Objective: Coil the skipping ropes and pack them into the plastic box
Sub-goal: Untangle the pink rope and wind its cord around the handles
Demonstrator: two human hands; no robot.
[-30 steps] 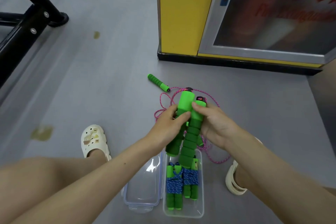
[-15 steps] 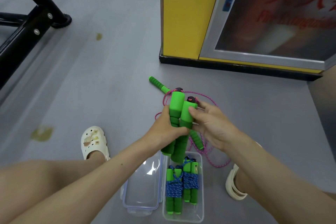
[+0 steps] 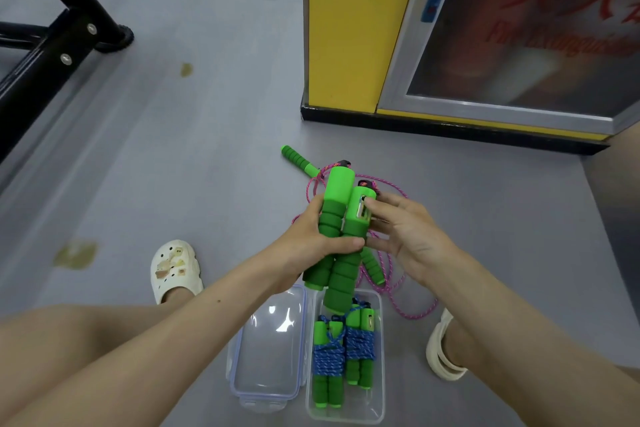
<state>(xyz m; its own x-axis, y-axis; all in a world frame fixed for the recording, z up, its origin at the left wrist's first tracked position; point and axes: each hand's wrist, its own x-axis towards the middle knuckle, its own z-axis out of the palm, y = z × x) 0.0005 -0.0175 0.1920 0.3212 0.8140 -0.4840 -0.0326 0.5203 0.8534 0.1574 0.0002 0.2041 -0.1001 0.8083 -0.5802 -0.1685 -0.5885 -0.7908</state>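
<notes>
Holding two green handles (image 3: 341,191) side by side, upright at frame centre, the left hand (image 3: 311,246) is clenched round their middles. Judged purpose: keep the pair parallel as a core for winding.

Right hand (image 3: 405,236): fingers nearly straight, fingertips (image 3: 369,205) resting against the right handle of the pair, grasping nothing. It is probably squaring the tops.

Pink rope (image 3: 415,308) lies in loose loops on the floor (image 3: 207,184) behind and right of the hands, uncoiled.

Plastic box (image 3: 346,414) sits open at bottom centre, just below the hands, with its lid (image 3: 266,350) touching its left side, so a finished bundle can go straight in.

Count:
- Handles in hand: 2.
- Handles on floor: 2. Loose handle (image 3: 298,158) above the hands, second loose handle (image 3: 373,267) just under the right hand.
- Blue-rope bundles (image 3: 329,354) in box: 2, side by side.
- Box: 1. Lid: 1.
- Pink cord, one rope or two: cannot tell.
</notes>
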